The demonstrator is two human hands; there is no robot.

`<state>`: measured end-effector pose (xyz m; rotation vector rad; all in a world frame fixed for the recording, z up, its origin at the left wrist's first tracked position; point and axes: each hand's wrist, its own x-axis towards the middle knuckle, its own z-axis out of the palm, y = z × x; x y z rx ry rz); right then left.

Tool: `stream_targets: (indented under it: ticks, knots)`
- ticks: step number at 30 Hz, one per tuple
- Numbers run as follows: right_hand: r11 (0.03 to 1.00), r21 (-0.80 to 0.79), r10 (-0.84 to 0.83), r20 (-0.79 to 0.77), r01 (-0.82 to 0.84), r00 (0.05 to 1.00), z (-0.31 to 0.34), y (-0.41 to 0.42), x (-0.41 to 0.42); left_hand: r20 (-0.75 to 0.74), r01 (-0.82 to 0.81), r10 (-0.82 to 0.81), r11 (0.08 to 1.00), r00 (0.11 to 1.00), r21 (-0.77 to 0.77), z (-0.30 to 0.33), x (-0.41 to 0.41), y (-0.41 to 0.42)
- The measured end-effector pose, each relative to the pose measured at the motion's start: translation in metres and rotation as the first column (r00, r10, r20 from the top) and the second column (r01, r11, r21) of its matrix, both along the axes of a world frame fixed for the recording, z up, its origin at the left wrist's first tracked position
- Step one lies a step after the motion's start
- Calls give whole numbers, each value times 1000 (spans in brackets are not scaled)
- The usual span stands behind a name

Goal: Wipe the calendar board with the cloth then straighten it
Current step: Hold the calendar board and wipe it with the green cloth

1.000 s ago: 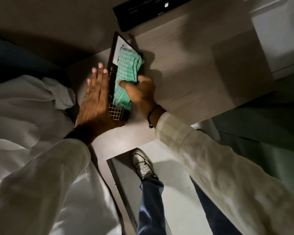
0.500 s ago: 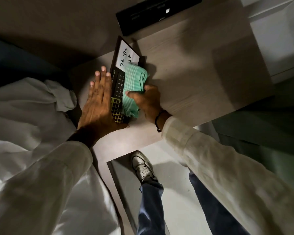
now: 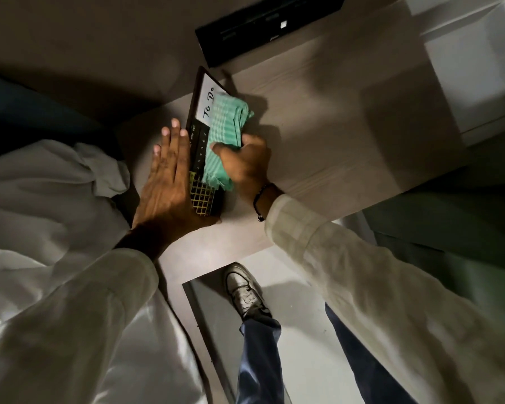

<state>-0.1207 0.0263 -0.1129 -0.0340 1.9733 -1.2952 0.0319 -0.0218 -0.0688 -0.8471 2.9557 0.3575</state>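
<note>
The calendar board (image 3: pixel 199 142) is a dark framed panel on the wooden desk (image 3: pixel 318 135), with a white "To Do" card at its far end and a gold grid at its near end. My left hand (image 3: pixel 165 182) rests flat, fingers together, on the board's left edge, with the thumb against its near end. My right hand (image 3: pixel 244 163) grips a folded green checked cloth (image 3: pixel 225 138) and presses it on the board's right half. The cloth hides part of the card and the number rows.
A black box (image 3: pixel 268 24) lies at the far edge of the desk. White bedding (image 3: pixel 41 185) is bunched at the left. A white cabinet (image 3: pixel 473 68) stands at the right. My shoe (image 3: pixel 244 290) and jeans show below the desk's front edge.
The cloth and my right hand slid down the board toward me, uncovering the "To Do" card, then moved slightly back up. My left hand stayed on the left edge.
</note>
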Motion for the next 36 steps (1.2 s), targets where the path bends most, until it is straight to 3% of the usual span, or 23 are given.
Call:
stream_targets:
  ticks: [3, 6, 11, 14, 17, 23, 26, 29, 36]
  knots:
    - [998, -54, 45, -11, -46, 999, 1, 4, 7, -14, -4, 4, 1000, 1000, 11, -1, 2, -2]
    - [992, 12, 127, -17, -127, 992, -5, 23, 5, -18, 5, -5, 1000, 1000, 2, 0, 0, 0]
    - [1000, -12, -28, -75, 28, 997, 1, 1, 3, -45, 30, -32, 999, 998, -39, 0, -2, 0]
    - [997, -46, 54, -72, -58, 996, 3, 3, 16, -37, 25, -26, 1000, 999, -16, 0, 0, -2]
    - [990, 34, 136, -36, -134, 990, -6, 25, 13, -34, 34, -35, 999, 999, -29, -2, -2, -1]
    - [1000, 15, -2, -52, 3, 999, 4, -3, -1, -34, 29, -30, 999, 999, -16, -2, -3, -1]
    - [998, -14, 67, -114, -69, 991, 8, 4, 6, -55, 23, -24, 1000, 998, -21, -3, -3, -1]
    - [987, 77, 153, -124, -144, 980, 1, 21, 5, -42, 27, -28, 1000, 999, -6, -2, -4, 0]
    - [999, 38, 3, -61, 0, 998, 10, -14, 0, -46, 15, -14, 1000, 999, 8, -4, -6, -3]
